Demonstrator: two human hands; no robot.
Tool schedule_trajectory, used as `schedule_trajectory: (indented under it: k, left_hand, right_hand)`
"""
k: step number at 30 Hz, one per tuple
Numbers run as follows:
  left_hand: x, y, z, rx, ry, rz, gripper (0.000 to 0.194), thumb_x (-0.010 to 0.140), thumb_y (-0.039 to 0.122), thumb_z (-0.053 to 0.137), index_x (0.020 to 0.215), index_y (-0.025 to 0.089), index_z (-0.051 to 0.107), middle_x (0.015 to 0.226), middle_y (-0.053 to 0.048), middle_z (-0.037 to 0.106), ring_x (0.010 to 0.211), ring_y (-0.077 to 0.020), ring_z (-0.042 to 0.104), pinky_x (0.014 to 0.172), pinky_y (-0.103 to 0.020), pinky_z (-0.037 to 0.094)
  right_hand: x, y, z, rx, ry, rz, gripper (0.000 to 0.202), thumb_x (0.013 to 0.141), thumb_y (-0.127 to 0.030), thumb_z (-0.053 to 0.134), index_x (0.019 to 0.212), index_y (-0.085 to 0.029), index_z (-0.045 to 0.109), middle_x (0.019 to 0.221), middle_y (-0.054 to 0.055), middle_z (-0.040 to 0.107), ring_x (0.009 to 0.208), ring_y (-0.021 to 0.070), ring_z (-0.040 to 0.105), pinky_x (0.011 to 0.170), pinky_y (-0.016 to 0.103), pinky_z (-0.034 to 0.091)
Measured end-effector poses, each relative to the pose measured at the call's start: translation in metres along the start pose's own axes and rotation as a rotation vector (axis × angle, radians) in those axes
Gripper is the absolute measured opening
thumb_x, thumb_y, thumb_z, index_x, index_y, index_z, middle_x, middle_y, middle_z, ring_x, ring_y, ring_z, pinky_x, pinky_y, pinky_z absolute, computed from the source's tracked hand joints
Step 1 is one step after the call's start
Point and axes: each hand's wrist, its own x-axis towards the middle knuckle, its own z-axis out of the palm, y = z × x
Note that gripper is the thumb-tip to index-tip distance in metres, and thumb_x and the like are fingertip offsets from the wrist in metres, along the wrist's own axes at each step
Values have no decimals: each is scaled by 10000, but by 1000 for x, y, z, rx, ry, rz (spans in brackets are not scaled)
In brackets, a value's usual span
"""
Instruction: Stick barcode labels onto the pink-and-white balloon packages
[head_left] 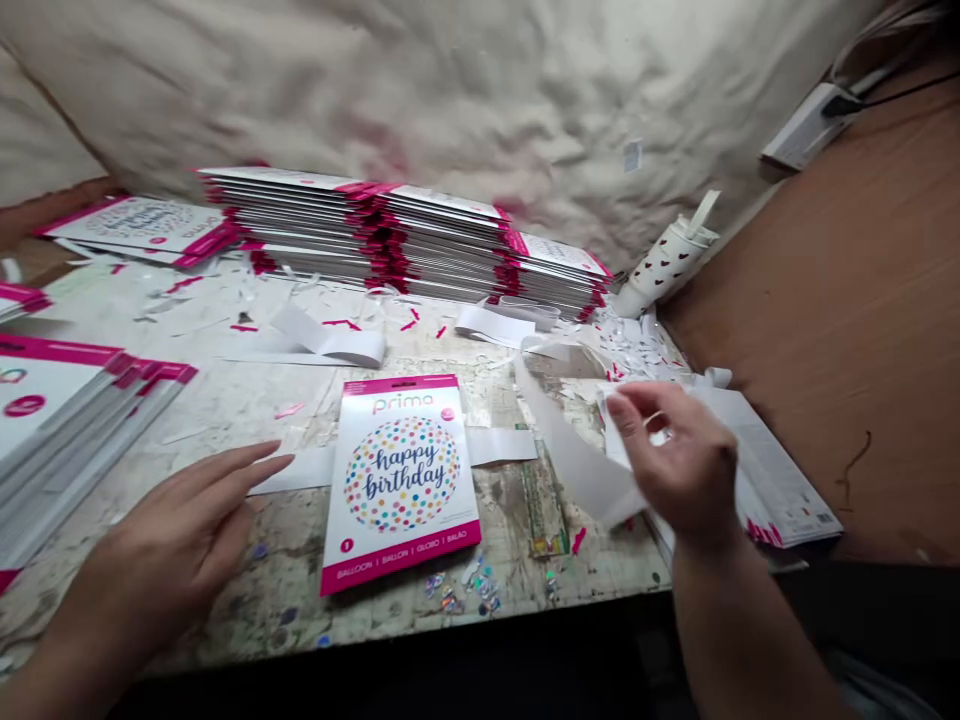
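A flat "happy birthday" balloon packet [401,480], white with pink bands, lies face up in front of me. A white paper strip [300,470] runs out from under its left side, and another strip end [502,445] shows at its right. My left hand [165,555] is open beside the packet, fingers stretched out with the tips at the left strip. Over on the right, my right hand [675,455] is closed in a pinch. A thin, blurred white strip [577,450] curls up to it and appears held; the fingers partly hide the grip.
Tall packet stacks [450,240] line the back. More packets [67,410] lie at left, and a stack [780,470] sits under my right hand's side. A heart-patterned tumbler [667,265] stands at the back right. Paper scraps litter the worn table [247,590]. Another person's arm [60,205] shows far left.
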Motion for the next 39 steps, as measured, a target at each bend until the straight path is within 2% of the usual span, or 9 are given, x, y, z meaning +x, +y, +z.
schedule_trajectory:
  k: [4, 7, 10, 15, 18, 23, 29, 32, 39]
  left_hand:
    - [29, 63, 0, -294, -86, 79, 310, 797, 226, 505, 1063, 333, 623, 1104, 32, 654, 1002, -204, 605, 894, -305, 457]
    - [62, 124, 9, -518, -410, 151, 257, 807, 285, 503, 989, 290, 683, 984, -4, 702, 890, -202, 644, 763, -254, 487]
    - [94, 166, 25, -582, -817, 80, 311, 828, 429, 487, 856, 228, 723, 810, -48, 720, 759, -211, 654, 692, -266, 476]
    - [134, 199, 68, -1305, -1339, -307, 576, 739, 688, 455, 795, 168, 697, 769, -85, 706, 724, -192, 647, 675, -268, 474]
    - [156, 227, 91, -1766, -1083, -512, 355, 736, 485, 624, 773, 134, 663, 704, -54, 683, 647, -137, 623, 684, -247, 478]
    - [195, 265, 96, -1822, -743, -547, 182, 680, 94, 696, 846, 155, 651, 788, 0, 693, 667, -84, 618, 651, -182, 467]
    - [168, 276, 94, -1802, -612, -415, 277, 656, 132, 739, 922, 121, 665, 948, -80, 698, 832, -171, 641, 789, -314, 488]
    - [144, 282, 97, -1830, -689, -395, 330, 662, 168, 745, 979, 135, 660, 1004, -91, 690, 915, -203, 633, 842, -337, 469]
    - [147, 269, 85, -1794, -794, -370, 297, 787, 263, 646, 1047, 120, 636, 958, -100, 695, 875, -209, 647, 809, -321, 478]
  right_hand:
    - [-7, 48, -14, -68, -247, 27, 637, 611, -555, 718, 1139, -223, 590, 1168, 113, 609, 1073, 324, 553, 871, 453, 445]
    - [-19, 48, 6, 43, -490, 39, 529, 600, -523, 736, 1038, -238, 648, 1000, 89, 682, 878, 308, 638, 710, 409, 507]
    - [-28, 37, 11, 167, -438, 66, 155, 773, -382, 618, 772, -235, 667, 681, 32, 665, 626, 228, 624, 555, 341, 488]
    - [-41, 46, -32, 513, -422, 78, 80, 800, -267, 610, 754, -259, 675, 679, -9, 675, 607, 172, 637, 514, 263, 532]
    - [-54, 56, -57, 514, -603, -55, 106, 702, -197, 712, 710, -303, 715, 571, -58, 662, 492, 131, 622, 438, 206, 527]
    - [-66, 94, -80, 419, -971, -85, 365, 645, 5, 679, 789, -327, 728, 642, -71, 707, 527, 121, 660, 483, 164, 541]
    - [-33, 117, -79, 519, -395, 226, 671, 576, -344, 805, 1183, -267, 530, 1089, 81, 654, 930, 237, 647, 754, 351, 554]
    - [-9, 93, -59, 769, -75, 301, 508, 717, -366, 698, 1143, -263, 441, 930, 35, 652, 816, 173, 648, 727, 324, 538]
    - [-4, 70, -43, 643, -241, 58, 266, 778, -246, 637, 1012, -252, 512, 767, -30, 596, 700, 117, 592, 639, 253, 499]
